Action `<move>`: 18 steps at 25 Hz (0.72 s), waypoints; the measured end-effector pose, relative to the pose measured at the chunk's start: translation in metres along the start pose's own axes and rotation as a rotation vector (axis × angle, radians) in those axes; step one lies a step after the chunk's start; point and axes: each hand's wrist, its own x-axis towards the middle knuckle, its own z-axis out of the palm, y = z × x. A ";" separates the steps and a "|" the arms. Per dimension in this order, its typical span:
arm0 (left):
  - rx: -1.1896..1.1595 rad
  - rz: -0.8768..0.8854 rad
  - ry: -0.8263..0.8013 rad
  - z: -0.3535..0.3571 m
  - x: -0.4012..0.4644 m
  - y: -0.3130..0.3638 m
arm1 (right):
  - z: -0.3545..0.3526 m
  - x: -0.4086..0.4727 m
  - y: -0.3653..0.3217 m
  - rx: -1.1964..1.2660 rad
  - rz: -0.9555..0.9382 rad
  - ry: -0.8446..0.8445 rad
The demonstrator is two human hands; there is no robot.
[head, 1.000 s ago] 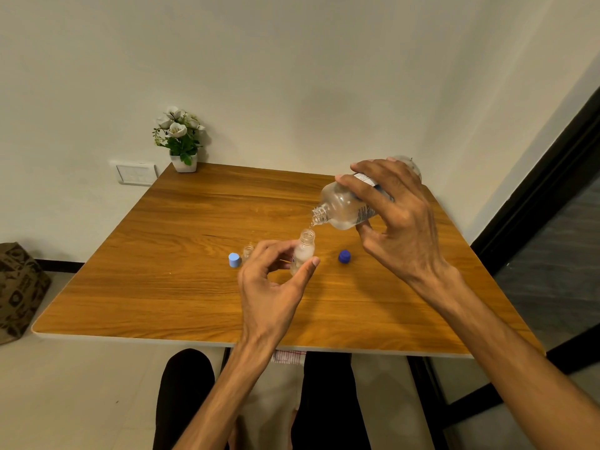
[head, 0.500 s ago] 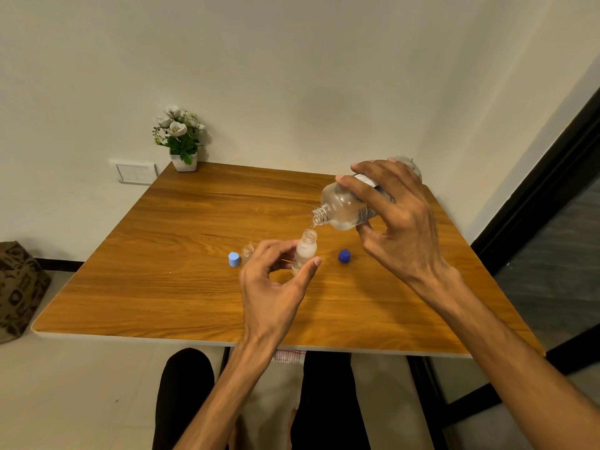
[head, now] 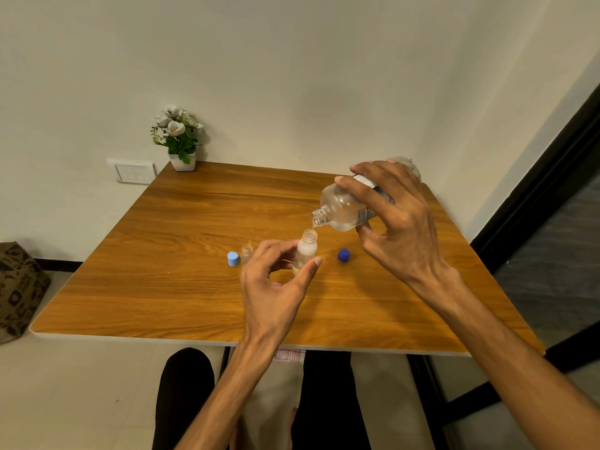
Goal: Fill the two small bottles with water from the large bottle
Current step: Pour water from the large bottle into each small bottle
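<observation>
My right hand (head: 399, 219) grips the large clear bottle (head: 344, 207), tilted with its open mouth pointing down-left just above a small bottle (head: 306, 251). That small bottle stands upright on the wooden table (head: 181, 254), and my left hand (head: 276, 280) holds it between thumb and fingers. A thin trickle of water runs from the large bottle's mouth into its neck. The second small bottle (head: 247, 251) stands uncapped to the left, partly hidden by my left fingers.
A light blue cap (head: 232, 258) lies beside the second small bottle. A dark blue cap (head: 344, 255) lies right of the held bottle. A small potted flower (head: 178, 138) stands at the table's far left corner. A patterned bag (head: 16, 290) sits on the floor, left.
The large bottle has dipped slightly toward the small bottle's neck. Both hands have stayed almost where they were.
</observation>
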 end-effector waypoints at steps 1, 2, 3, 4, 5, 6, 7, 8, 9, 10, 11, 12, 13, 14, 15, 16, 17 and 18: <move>-0.002 -0.001 0.002 0.000 0.000 0.000 | 0.000 -0.001 0.000 -0.002 0.000 -0.001; -0.004 0.000 0.003 0.001 0.000 0.000 | 0.000 -0.001 0.000 -0.003 -0.001 -0.003; -0.004 0.000 0.004 0.001 0.000 0.000 | 0.000 -0.002 0.000 -0.004 -0.001 -0.005; -0.004 0.001 0.002 0.001 0.000 0.000 | 0.000 -0.002 0.001 -0.004 0.000 -0.006; -0.003 0.000 0.001 0.001 0.000 0.000 | 0.000 -0.002 0.001 -0.004 0.001 -0.006; -0.003 -0.001 -0.002 0.001 0.000 0.000 | 0.000 -0.002 0.001 -0.004 0.003 -0.003; -0.003 -0.003 -0.004 0.001 0.000 0.000 | 0.000 -0.002 0.001 -0.003 0.002 -0.002; -0.002 -0.003 -0.006 0.002 0.000 0.000 | 0.000 -0.003 0.001 0.000 0.000 0.000; -0.001 -0.002 -0.007 0.002 0.000 -0.001 | 0.001 -0.004 0.001 0.004 -0.001 0.000; -0.001 -0.002 -0.006 0.003 0.000 -0.001 | 0.002 -0.005 0.001 0.007 -0.001 -0.002; -0.001 -0.005 -0.004 0.004 0.000 -0.002 | 0.002 -0.006 0.001 0.011 -0.001 -0.005; -0.001 -0.009 -0.002 0.005 0.000 -0.003 | 0.002 -0.007 0.001 0.014 -0.001 -0.008; 0.000 -0.014 -0.001 0.005 -0.001 -0.003 | 0.002 -0.008 0.002 0.016 -0.001 -0.011; 0.004 -0.017 -0.002 0.006 -0.001 -0.004 | 0.003 -0.009 0.002 0.018 0.000 -0.011; 0.009 -0.017 -0.004 0.007 -0.001 -0.004 | 0.003 -0.010 0.002 0.019 0.001 -0.011; 0.013 -0.017 -0.006 0.008 -0.001 -0.005 | 0.003 -0.012 0.002 0.022 0.004 -0.011; 0.015 -0.019 -0.008 0.008 -0.001 -0.006 | 0.004 -0.013 0.003 0.026 0.009 -0.013; 0.017 -0.024 -0.011 0.009 -0.002 -0.007 | 0.005 -0.015 0.004 0.031 0.019 -0.018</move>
